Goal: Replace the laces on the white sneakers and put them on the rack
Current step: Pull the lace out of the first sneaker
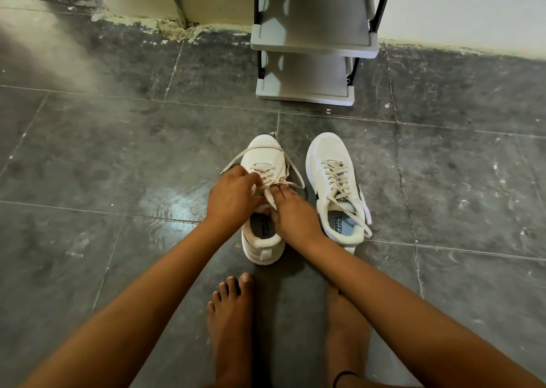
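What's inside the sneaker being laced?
Inside the left sneaker, a dark insole with white print, unreadable. The left hand and right hand cover the tongue and forward interior.

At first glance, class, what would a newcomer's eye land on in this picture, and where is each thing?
Two white sneakers stand mid-floor: the left sneaker has both hands on its lace, the left hand and right hand working at the eyelets. The right sneaker sits beside it, laced but untied. Behind them a grey rack stands against the wall.
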Demonstrator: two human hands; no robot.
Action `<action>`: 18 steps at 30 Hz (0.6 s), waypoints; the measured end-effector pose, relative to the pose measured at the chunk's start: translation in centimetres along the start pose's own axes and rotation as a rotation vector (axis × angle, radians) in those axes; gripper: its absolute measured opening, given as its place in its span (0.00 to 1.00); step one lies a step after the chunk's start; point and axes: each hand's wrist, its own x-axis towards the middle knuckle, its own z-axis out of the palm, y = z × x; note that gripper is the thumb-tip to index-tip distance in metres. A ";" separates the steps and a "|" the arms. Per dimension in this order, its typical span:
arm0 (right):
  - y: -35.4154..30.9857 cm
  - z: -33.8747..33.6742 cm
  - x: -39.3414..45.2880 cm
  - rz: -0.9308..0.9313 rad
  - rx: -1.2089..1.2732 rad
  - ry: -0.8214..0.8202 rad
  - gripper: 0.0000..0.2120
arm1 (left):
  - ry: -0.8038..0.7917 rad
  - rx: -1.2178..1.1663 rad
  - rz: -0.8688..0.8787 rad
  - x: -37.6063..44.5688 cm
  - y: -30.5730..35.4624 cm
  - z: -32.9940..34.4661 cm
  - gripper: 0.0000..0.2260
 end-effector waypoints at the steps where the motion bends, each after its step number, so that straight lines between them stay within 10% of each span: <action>1: 0.0 -0.1 -0.1 0.000 -0.002 -0.007 0.25 | 0.003 0.062 0.027 0.3 0.3 0.0 0.10; 9: 0.2 -0.1 -0.1 0.006 -0.025 -0.007 0.25 | 0.134 -0.473 0.033 0.7 -0.8 0.6 0.03; 18: -0.1 0.0 0.0 -0.001 -0.027 0.007 0.24 | 0.159 -0.448 -0.305 -1.2 -0.8 1.6 0.20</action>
